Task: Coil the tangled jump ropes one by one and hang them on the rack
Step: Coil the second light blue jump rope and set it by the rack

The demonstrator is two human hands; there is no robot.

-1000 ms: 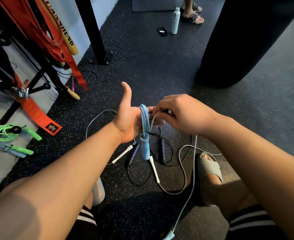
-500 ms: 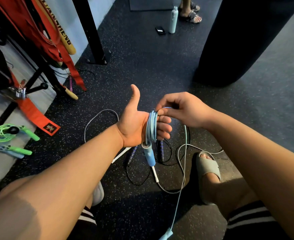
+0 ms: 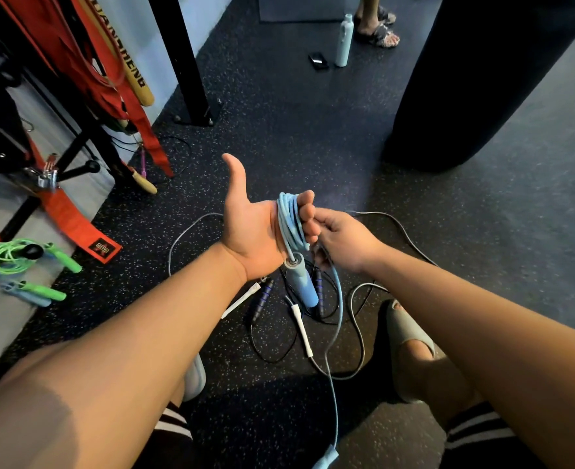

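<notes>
Several more turns of the light blue thin-corded jump rope (image 3: pixel 291 225) lie round the left hand (image 3: pixel 255 228) than a second ago, when only a couple of strands crossed the palm; the bundle is now thick and sits against the base of the fingers. The left grip is half closed, fingers bent over the coil, thumb up and clear of it. The right hand (image 3: pixel 343 242), which was above the left fingers half a second ago, has swung down beneath them; its grip pinches the free run of the cord and leads it under for another turn. One cylindrical blue foam handle (image 3: pixel 301 282) hangs below the left palm as before. The other blue handle (image 3: pixel 326 458) trails at the bottom edge of the view, so I judge that a fair length is left to wind before this rope can be hung. A bright green coiled jump rope (image 3: pixel 8 258) already hangs on the black metal rack (image 3: pixel 76 170) to the left. A black rope with purple-banded handles (image 3: pixel 262 299) and a grey rope with slim white handles (image 3: pixel 301 330) lie tangled on the speckled black rubber floor (image 3: pixel 279 130), unmoved across the frames.
</notes>
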